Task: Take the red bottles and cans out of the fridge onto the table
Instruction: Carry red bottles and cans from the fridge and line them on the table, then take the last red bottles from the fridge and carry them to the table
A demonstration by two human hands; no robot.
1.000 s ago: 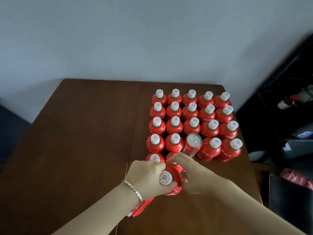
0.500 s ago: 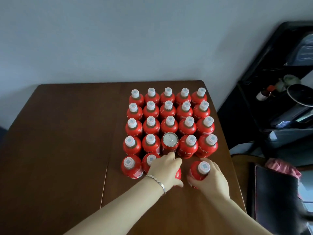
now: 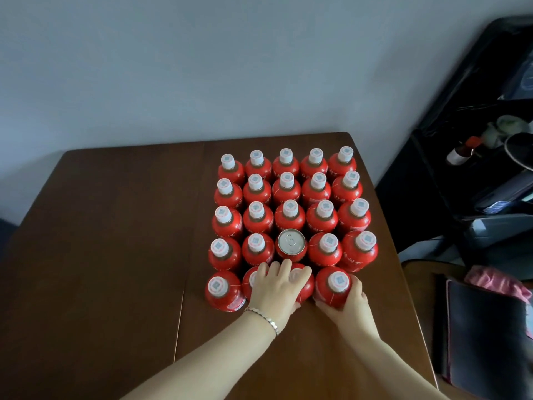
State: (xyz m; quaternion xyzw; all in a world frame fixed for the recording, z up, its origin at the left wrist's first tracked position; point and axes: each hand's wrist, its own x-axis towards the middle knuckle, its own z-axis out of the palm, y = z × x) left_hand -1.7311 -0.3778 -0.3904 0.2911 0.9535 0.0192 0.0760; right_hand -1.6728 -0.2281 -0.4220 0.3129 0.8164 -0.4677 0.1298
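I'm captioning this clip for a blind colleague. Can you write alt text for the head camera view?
Two bare hands set red bottles into the front row of a tight grid on a brown table: the left hand covers two bottles, the right hand grips another red bottle. One silver-topped can stands among the white caps.

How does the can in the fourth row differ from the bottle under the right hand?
The can has a flat silver pull-tab top; the bottle has a white screw cap. The can stands untouched inside the grid; the bottle, in the front row, is gripped by the right hand. Both are red and upright on the table.
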